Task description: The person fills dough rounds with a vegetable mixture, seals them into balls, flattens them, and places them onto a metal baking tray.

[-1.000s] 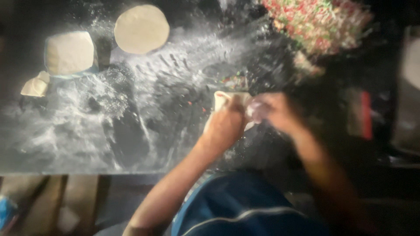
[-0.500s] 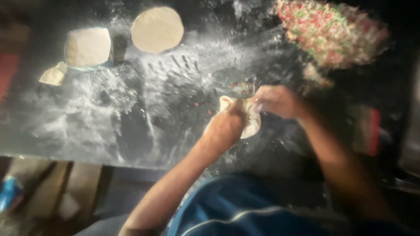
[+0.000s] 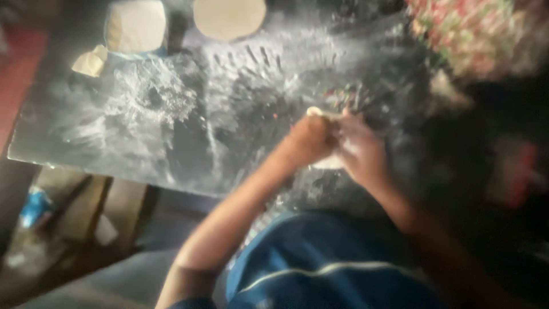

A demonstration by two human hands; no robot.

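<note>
Since half a second ago, both hands have been drawn closer to the near edge of the floured table (image 3: 143, 143), and the dough piece (image 3: 327, 162) is more covered by them. It is pinched between the left hand (image 3: 309, 139) and right hand (image 3: 359, 150), fingers closed on it. A round flat dough (image 3: 229, 17) and a squarish dough (image 3: 136, 26) lie at the far edge, a small scrap (image 3: 88, 62) near the far left corner, and a filling heap (image 3: 480, 34) at the far right corner.

Pale dough (image 3: 327, 137), dark white-floured table (image 3: 143, 131), blue shirt (image 3: 320, 269)
</note>
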